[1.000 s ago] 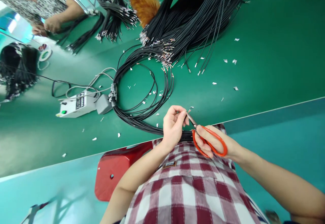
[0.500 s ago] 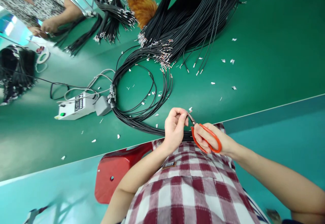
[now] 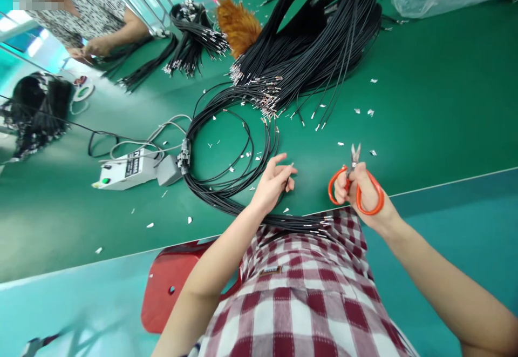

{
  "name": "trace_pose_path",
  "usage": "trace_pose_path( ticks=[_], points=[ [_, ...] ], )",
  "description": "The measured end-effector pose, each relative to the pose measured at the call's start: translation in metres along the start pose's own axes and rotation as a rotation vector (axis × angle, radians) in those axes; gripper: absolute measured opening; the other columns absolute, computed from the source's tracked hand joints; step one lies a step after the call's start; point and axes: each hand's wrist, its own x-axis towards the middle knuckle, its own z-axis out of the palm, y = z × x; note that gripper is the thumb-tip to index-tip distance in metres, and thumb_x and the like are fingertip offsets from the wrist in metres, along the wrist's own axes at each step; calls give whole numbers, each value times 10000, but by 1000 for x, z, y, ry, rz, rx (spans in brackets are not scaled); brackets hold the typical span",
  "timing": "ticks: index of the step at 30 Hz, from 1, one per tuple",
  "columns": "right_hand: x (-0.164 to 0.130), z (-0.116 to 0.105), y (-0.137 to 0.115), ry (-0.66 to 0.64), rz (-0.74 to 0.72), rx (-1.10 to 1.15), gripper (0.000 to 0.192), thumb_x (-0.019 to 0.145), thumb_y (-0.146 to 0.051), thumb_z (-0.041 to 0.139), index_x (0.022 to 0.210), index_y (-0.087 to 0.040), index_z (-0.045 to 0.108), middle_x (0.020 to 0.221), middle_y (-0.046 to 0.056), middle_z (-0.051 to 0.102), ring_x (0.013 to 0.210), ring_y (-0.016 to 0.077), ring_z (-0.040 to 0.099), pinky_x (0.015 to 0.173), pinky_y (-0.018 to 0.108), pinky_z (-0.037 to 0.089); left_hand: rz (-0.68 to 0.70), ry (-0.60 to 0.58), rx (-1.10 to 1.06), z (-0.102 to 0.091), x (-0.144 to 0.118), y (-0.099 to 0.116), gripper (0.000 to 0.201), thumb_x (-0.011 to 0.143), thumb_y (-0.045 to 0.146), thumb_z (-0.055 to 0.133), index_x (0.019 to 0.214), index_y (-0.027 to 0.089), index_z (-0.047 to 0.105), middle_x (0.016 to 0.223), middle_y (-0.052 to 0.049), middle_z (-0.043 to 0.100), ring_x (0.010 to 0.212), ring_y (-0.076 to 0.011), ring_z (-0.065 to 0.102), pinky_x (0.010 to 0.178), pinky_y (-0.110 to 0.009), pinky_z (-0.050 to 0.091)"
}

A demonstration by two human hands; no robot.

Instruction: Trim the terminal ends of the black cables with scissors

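The left hand [image 3: 270, 184] pinches one thin black wire end [image 3: 290, 172] between thumb and fingertips, other fingers loosely spread, lifting it clear just right of the coiled wire bundle [image 3: 226, 179], likely so its tip stands free. Further right of that bundle, the right hand [image 3: 360, 192] has fingers closed through the orange scissors [image 3: 355, 184], whose blades point away, nearly shut, over the green table [image 3: 437, 108].

Looking down, there's a checked shirt [image 3: 299, 303], dark red and white squares crossed with paler pink bands, filling the bottom of the view. A small dark label [image 3: 270, 270] is sewn on its front. Both forearms are bare, no sleeves showing. The left hand [image 3: 269, 187] and right hand [image 3: 364, 192] wear no gloves.
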Motion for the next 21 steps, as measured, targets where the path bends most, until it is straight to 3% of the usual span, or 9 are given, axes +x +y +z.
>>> trace_pose_path(
  ticks=[3,5,7,10,11,13,15,17,21],
  points=[
    [4,7,5,-22,7,-14,568,842,-762,524,794,-204,614,817,37,678,732,169,683,735,310,561,-62,-148,10,-15,-45,17,356,787,372,791,1021,156,631,709,10,599,495,-65,513,483,-195,367],
    [3,23,16,-190,58,-12,554,848,-745,540,861,-199,632,1042,76,714,911,200,718,859,354,567,-114,-319,87,-25,-69,31,269,829,412,745,867,158,664,667,-15,602,464,-78,508,463,-209,386],
    [3,45,31,-427,139,10,546,870,-728,526,910,-195,641,1200,100,687,1053,220,699,930,394,555,-223,-631,294,-33,-82,40,264,839,435,725,838,171,720,803,-101,688,630,-165,643,592,-288,524],
    [19,66,47,-602,178,-16,574,853,-744,526,945,-192,654,1158,113,699,1078,216,684,919,410,562,-234,-877,562,-36,-87,32,326,941,449,571,935,185,762,934,-139,738,858,-223,686,811,-352,560],
    [29,65,47,-538,107,-55,564,829,-743,560,930,-196,652,1109,106,708,1061,216,683,898,406,569,-202,-840,620,-35,-88,25,362,976,436,502,955,180,757,939,-132,740,865,-215,684,821,-344,554],
    [53,49,37,-101,-214,-98,566,750,-769,624,877,-217,629,1043,93,715,1058,235,675,904,420,558,-105,-666,748,-32,-90,8,338,995,383,473,966,176,738,956,-108,737,881,-200,677,826,-323,538],
    [72,25,20,120,-333,-90,560,842,-795,452,959,-264,589,1280,70,636,1307,211,529,1097,428,423,21,-500,867,-29,-92,-5,240,983,315,511,962,186,714,956,-80,727,894,-189,664,834,-308,520],
    [77,4,5,312,-448,-96,505,893,-755,405,955,-276,552,1382,55,569,1371,209,480,1118,421,402,172,-401,986,-27,-92,-12,196,985,258,503,973,193,687,953,-75,709,898,-191,647,843,-316,508],
    [53,-1,7,170,-391,-158,470,885,-712,507,926,-249,575,1289,79,623,1172,229,643,995,400,513,319,-365,1400,-22,-77,-13,162,966,177,495,1027,172,644,1024,-115,659,947,-254,585,860,-403,480]
  ],
)
